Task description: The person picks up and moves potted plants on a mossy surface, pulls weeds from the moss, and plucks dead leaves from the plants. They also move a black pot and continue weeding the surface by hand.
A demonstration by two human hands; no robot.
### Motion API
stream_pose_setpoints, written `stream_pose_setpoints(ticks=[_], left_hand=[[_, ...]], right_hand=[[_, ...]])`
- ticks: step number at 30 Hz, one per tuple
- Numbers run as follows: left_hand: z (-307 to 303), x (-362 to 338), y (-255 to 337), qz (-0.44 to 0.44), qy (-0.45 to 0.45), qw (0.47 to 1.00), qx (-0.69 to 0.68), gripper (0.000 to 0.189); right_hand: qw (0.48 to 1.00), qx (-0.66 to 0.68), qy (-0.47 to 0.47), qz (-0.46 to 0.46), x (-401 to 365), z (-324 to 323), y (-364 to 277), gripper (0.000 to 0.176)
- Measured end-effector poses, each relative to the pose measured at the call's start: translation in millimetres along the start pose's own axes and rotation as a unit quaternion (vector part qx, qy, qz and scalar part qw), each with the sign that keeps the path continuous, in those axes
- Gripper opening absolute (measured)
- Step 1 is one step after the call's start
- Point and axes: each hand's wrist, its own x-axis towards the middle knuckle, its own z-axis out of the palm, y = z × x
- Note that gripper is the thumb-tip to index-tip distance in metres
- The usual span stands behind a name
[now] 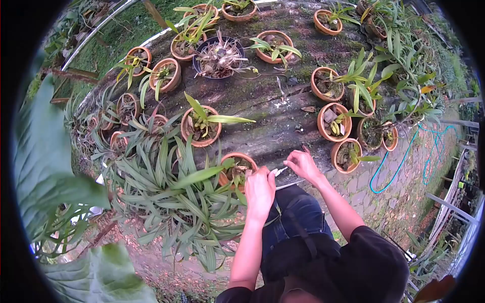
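Note:
My left hand [260, 192] is closed at the right rim of a terracotta pot [223, 178] near the table's front edge. That pot holds an orchid-like plant with a long green leaf [202, 176] reaching left. My right hand [301, 165] is just to the right, its thumb and fingers pinched together over the table. A small white piece [280, 172] shows between the fingertips of both hands, too small to name. What lies inside the left fingers is hidden.
A mossy corrugated table [273, 118] bears several terracotta pots, including a potted plant [202, 126] and a dark pot of dry roots [220, 58]. Strappy leaves [172, 197] crowd the left front. Large leaves [60, 166] hang near the camera. A turquoise hose [376, 189] lies right.

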Motion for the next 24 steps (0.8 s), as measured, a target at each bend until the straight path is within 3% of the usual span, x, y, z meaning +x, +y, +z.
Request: stream_pose_setpoints(ticks=[1,4,8,13,18,24], left_hand=[[11,-6,0,-0.014,-0.009,1.000,0.003,0.012],[48,-21,-15,0.088,0.110,0.989,-0.047,0.011],[65,-28,-21,0.027,0.004,0.997,-0.075,0.008],[78,-20,-26,0.005,0.018,0.998,-0.058,0.014],[116,-21,-45,-0.040,-0.006,0.985,-0.167,0.016],[167,-32,-60,-0.043,0.116,0.992,-0.036,0.027]], right_hand=[[1.000,0.027,0.004,0.003,-15,1,3,0.017],[0.999,0.027,0.037,0.029,-42,3,16,0.017],[0.998,-0.046,0.042,0.030,-63,-6,12,0.020],[0.998,-0.025,0.053,0.024,-58,-4,13,0.021],[0.994,0.010,0.106,0.013,5,10,17,0.016],[0.966,-0.080,0.244,-0.036,116,33,25,0.019]])
